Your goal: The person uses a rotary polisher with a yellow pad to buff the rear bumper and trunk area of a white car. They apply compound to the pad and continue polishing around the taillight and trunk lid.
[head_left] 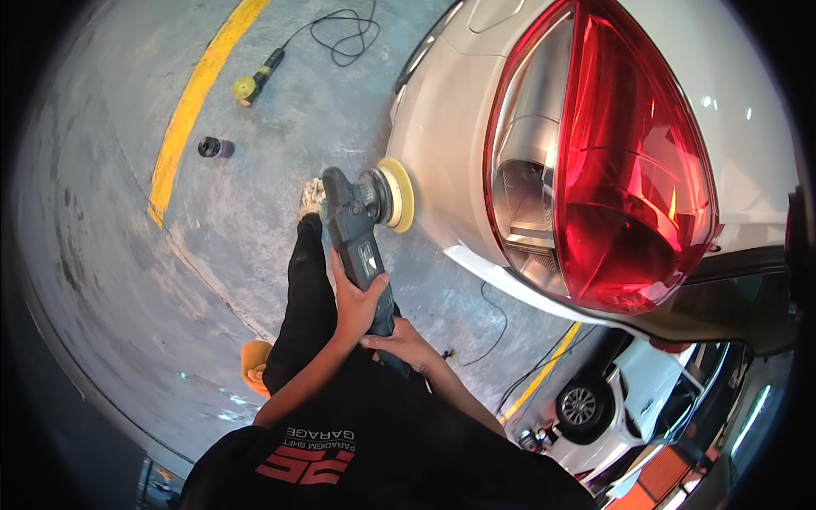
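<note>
Both of my hands are closed on a dark grey polisher [347, 217], held out in front of my body. My left hand [357, 297] wraps round the middle of its body. Lower down, my right hand [403, 343] grips the handle end. The round yellow pad [401, 195] faces the pale rear corner of a car [446, 127]; whether it touches the paint I cannot tell. To the right of the pad is the car's large red and clear tail light [633, 161].
A second polisher [257, 79] with a yellow pad lies on the grey floor, its black cable [344, 38] looped. Nearby is a dark bottle [216, 148]. Something orange [255, 367] shows beside my leg. Cables and another white car [650, 382] are at the lower right.
</note>
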A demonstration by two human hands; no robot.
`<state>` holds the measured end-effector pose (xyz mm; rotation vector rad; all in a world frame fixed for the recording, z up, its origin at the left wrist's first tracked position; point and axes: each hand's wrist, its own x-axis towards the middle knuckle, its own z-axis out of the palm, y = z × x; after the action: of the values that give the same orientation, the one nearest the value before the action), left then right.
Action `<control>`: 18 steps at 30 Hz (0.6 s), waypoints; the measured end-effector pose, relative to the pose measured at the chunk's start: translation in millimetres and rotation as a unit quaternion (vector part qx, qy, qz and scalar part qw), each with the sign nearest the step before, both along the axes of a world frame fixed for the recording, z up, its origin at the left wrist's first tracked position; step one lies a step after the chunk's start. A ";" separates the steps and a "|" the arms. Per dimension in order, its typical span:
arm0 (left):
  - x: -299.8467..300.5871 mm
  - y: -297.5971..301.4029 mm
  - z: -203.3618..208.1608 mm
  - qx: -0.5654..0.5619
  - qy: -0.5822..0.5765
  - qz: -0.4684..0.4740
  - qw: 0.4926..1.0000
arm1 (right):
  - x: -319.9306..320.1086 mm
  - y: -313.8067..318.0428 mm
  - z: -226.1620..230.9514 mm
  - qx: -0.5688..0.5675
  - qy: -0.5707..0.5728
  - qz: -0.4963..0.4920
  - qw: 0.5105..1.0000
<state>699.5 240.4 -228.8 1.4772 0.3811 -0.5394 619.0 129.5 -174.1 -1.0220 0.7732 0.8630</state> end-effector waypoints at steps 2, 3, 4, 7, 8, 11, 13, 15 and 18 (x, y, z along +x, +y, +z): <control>-12.0 5.0 5.3 -0.013 0.019 -0.008 1.000 | -8.0 -0.4 -3.3 0.038 0.021 -0.010 0.999; -18.3 6.6 5.0 -0.017 0.025 0.001 1.000 | -16.8 1.3 -7.8 0.047 0.011 -0.003 0.999; -23.0 7.1 1.2 -0.022 0.030 0.008 0.999 | -24.6 1.7 -15.0 0.055 0.001 0.003 0.998; -27.9 6.9 -17.7 -0.015 0.017 0.026 0.999 | -15.4 1.6 -16.6 0.007 0.000 0.022 1.000; -22.3 5.5 -25.9 -0.021 0.020 0.038 0.999 | -6.2 2.5 -17.4 -0.020 0.003 0.027 0.999; 5.8 5.4 -33.8 -0.039 0.031 0.017 0.999 | 13.5 20.0 -29.1 -0.058 0.016 -0.018 0.998; 25.8 8.6 -41.0 -0.054 0.068 -0.016 0.996 | 24.9 31.2 -40.3 -0.086 0.014 -0.033 0.996; 48.3 9.5 -51.2 -0.059 0.078 -0.035 0.995 | 38.4 40.4 -56.6 -0.105 0.014 -0.058 0.993; 80.9 14.6 -75.0 -0.072 0.094 -0.074 0.990 | 62.3 50.1 -70.4 -0.120 0.032 -0.086 0.989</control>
<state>780.4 255.0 -303.7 1.3259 0.3730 -0.8123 681.3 179.6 -244.5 -1.1235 1.0218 0.6667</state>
